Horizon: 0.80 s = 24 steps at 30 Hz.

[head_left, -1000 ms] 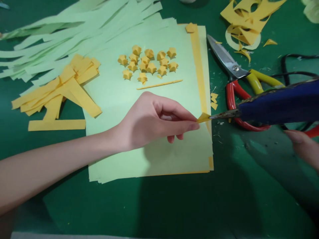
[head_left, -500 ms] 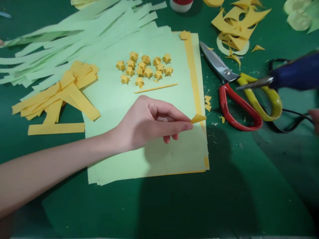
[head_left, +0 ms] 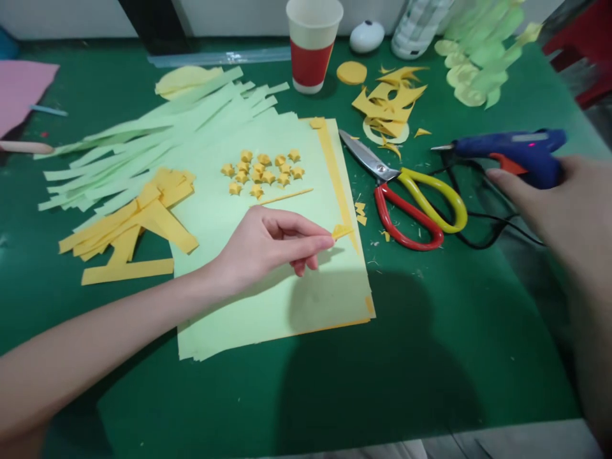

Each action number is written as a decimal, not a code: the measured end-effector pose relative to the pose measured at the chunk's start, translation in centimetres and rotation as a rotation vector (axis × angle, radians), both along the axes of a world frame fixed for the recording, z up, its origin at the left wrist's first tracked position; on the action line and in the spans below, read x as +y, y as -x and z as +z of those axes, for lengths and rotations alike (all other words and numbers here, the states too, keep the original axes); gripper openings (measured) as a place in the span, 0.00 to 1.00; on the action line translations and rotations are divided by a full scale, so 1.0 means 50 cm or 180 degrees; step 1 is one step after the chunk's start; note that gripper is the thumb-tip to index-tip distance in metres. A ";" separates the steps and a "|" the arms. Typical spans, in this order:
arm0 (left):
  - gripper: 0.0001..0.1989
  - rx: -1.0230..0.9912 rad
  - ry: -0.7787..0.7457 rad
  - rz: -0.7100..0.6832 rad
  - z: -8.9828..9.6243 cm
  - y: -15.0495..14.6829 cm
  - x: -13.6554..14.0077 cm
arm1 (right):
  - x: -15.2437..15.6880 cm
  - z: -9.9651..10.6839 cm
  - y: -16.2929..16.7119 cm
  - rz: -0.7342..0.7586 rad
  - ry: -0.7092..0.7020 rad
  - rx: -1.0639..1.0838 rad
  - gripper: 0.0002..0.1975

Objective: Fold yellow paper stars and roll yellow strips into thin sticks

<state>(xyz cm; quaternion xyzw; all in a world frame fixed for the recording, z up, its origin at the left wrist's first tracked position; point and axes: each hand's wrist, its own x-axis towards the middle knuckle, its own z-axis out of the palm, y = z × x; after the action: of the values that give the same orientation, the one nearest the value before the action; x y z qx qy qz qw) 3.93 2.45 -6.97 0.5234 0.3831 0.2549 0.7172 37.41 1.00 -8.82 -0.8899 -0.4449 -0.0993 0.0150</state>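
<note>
My left hand [head_left: 287, 241] pinches a small folded piece of yellow paper [head_left: 342, 231] between thumb and fingertips, above the right part of a light green paper stack [head_left: 248, 306]. My right hand [head_left: 549, 191], partly blurred, is around the handle of a blue glue gun [head_left: 521, 146] with a red trigger; its nozzle points left. Several small yellow paper stars [head_left: 268, 177] lie on the stack, beside a thin rolled yellow paper stick [head_left: 287, 196]. Scissors [head_left: 382, 171] with one red and one yellow handle lie open between my hands.
Yellow paper strips [head_left: 138, 220] and green fringed paper [head_left: 157, 134] lie left. A red-and-white paper cup [head_left: 313, 57] stands behind. Yellow offcuts [head_left: 394, 99], a white rounded object [head_left: 367, 37] and green paper leaves [head_left: 482, 57] are farther back. A black cord [head_left: 492, 223] runs near the scissors.
The view has shifted, showing more of the table's far side. The glue gun's nozzle has moved off the scissors' yellow handle. More of my right hand shows; my left hand keeps its pinch.
</note>
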 end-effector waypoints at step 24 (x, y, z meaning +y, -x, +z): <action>0.04 0.0150 -0.1420 -0.0235 0.229 0.023 -0.068 | -0.096 0.247 0.322 0.3986 -0.1518 0.3598 0.03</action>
<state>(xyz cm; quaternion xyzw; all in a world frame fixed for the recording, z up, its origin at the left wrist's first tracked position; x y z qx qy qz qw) 2.79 -0.93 4.47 0.6884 0.3146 0.2945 0.5834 21.29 -3.80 3.54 -0.3711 -0.7450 0.2927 0.4707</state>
